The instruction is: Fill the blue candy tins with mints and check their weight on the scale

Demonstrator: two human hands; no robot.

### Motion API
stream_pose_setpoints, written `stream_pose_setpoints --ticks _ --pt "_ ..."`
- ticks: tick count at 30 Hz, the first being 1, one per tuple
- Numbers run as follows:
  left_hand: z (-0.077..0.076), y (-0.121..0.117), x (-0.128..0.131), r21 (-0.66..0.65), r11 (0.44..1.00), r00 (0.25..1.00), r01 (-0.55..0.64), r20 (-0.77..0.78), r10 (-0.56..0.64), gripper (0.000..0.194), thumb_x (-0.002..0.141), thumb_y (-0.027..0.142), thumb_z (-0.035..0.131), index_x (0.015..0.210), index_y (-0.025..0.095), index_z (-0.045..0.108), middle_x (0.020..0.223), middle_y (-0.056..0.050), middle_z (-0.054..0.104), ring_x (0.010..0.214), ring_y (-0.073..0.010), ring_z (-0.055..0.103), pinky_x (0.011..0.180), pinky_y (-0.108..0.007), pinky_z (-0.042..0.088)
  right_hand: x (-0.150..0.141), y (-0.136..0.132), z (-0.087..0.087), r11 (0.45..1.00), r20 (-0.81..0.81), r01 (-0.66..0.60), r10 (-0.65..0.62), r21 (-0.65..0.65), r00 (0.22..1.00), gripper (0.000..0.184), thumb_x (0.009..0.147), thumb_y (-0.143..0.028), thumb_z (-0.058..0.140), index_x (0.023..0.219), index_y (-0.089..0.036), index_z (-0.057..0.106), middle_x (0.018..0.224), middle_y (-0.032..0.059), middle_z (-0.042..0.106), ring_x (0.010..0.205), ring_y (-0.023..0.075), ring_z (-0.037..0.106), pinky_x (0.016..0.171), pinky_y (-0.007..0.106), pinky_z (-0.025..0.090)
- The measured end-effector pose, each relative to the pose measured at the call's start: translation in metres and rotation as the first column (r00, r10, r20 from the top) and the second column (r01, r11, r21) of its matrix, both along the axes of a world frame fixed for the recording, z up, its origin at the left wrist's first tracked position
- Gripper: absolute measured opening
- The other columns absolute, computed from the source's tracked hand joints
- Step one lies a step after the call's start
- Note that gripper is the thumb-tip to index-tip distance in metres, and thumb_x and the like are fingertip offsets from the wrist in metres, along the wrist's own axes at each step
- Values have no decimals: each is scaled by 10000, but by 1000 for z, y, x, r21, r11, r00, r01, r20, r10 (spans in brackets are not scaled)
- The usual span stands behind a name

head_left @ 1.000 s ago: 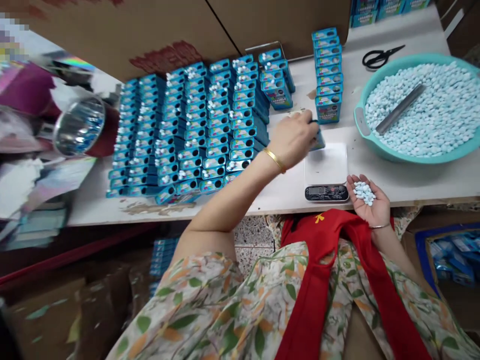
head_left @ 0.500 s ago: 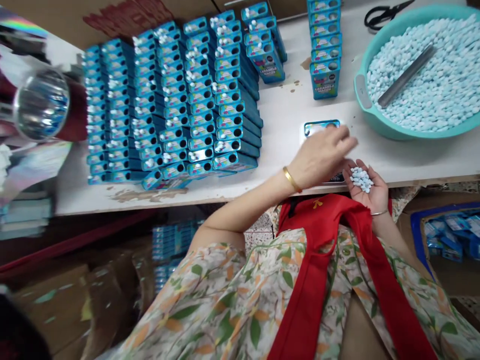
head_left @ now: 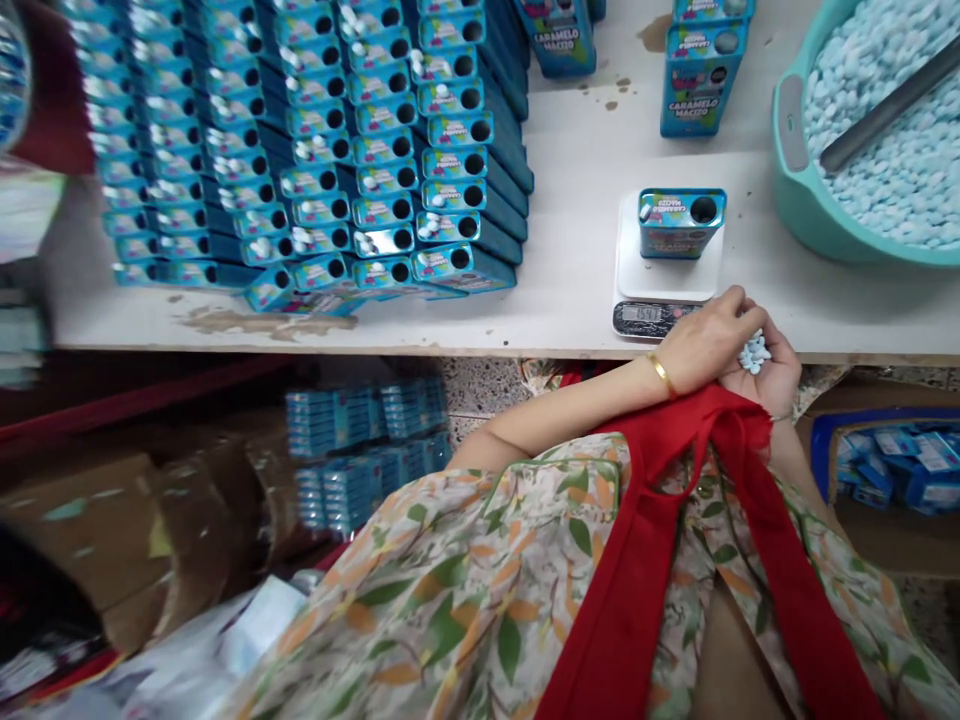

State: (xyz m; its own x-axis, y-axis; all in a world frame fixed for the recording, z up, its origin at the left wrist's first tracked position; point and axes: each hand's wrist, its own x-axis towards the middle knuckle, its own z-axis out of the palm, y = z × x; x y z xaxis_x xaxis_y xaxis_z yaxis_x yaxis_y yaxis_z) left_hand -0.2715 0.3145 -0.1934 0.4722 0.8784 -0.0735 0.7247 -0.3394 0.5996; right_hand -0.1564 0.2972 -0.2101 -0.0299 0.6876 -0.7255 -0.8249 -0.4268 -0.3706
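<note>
- The tin (head_left: pixel 681 235) stands upright on the white plate of the scale (head_left: pixel 631 262), touching neither of your hands; clear of your fingers, it likely bears only its own weight on the plate.
- Its round hole is uppermost, towards your right, which suits dropping in small pieces without tipping the tin.
- The scale's display faces you at the near edge, presumably for easy reading; the digits are too small to trust.
- Your right hand (head_left: pixel 778 378) is palm up, fingers half-curled into a cup around a small heap of candies (head_left: pixel 754 352), probably so none roll off and the supply sits close to the tin.
- Your left hand (head_left: pixel 709 335) reaches across the scale's near corner, its bent fingers meeting the heap. That shape would suit picking single candies, but whether anything is pinched there you cannot tell from this view.
- The bowl (head_left: pixel 790 125) of loose candies stands to the right, near enough for a refill, with a grey bar (head_left: pixel 885 108) lying across them.
- Left of the scale, tins in close rows (head_left: pixel 457 165) stand holes up, seemingly packed tight to keep the middle of the table (head_left: pixel 574 240) workable.
</note>
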Motion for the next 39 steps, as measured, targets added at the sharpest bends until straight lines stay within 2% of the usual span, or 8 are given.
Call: stream_pose_setpoints --ticks 13,20,23,27,29,32,37,39 --pt "-10 7 -16 106 993 997 54 56 -60 217 1005 212 401 1078 205 606 1065 -79 612 866 -165 613 690 -276 452 -8 10 3 999 30 6 -5 -48 1000 353 1013 -186 353 970 -141 701 923 22 742 903 85 717 955 192 555" --pt "3 15 -33 205 969 980 135 116 -161 308 1040 321 350 1127 203 621 1173 -95 629 1009 -174 618 806 -299 512 -11 13 6 999 -12 3 -4 -51 1000 346 1014 -185 330 990 -159 675 889 15 741 980 89 708 1014 215 531" --pt "6 21 -62 328 940 988 -98 147 51 359 1039 404 352 1213 220 607 1204 -100 623 1110 -211 593 966 -391 487 -11 11 6 1000 -72 -25 25 5 997 338 1007 -206 332 988 -153 665 988 62 744 1110 146 683 1077 342 507" --pt "-11 24 -108 465 765 892 -446 159 423 465 991 532 431 1330 244 567 1324 -114 583 1294 -295 504 1110 -497 345 -8 9 1 997 -127 -19 29 75 992 251 954 -209 440 1004 -127 672 1103 120 726 1178 205 663 1077 394 519" --pt "-22 24 -119 523 739 894 -426 117 432 515 961 585 463 1327 244 585 1372 -121 578 1327 -310 481 1129 -504 307 -8 10 -2 997 -131 -17 27 77 991 253 944 -205 444 993 -121 678 1102 128 726 1163 214 672 1064 386 530" --pt "-28 27 -113 547 776 934 -313 28 357 549 943 612 473 1345 255 584 1464 -123 535 1389 -307 436 1162 -509 251 -10 12 -2 997 -127 -18 27 70 992 293 952 -200 404 980 -107 681 1093 136 728 1133 224 687 1036 384 551" --pt "-11 49 -91 512 856 993 -72 -45 110 550 989 611 335 1400 299 524 1516 -68 503 1459 -262 385 1244 -533 98 -12 11 2 998 -118 -13 21 63 993 317 964 -200 373 976 -112 678 1061 127 737 1091 210 704 1011 374 567" --pt "-6 55 -95 493 866 995 -84 -11 103 559 1003 587 294 1456 302 454 1516 -60 502 1466 -247 382 1256 -541 76 -9 9 2 999 -118 -2 8 54 993 331 969 -202 360 968 -108 678 1056 127 738 1087 217 706 985 371 583"
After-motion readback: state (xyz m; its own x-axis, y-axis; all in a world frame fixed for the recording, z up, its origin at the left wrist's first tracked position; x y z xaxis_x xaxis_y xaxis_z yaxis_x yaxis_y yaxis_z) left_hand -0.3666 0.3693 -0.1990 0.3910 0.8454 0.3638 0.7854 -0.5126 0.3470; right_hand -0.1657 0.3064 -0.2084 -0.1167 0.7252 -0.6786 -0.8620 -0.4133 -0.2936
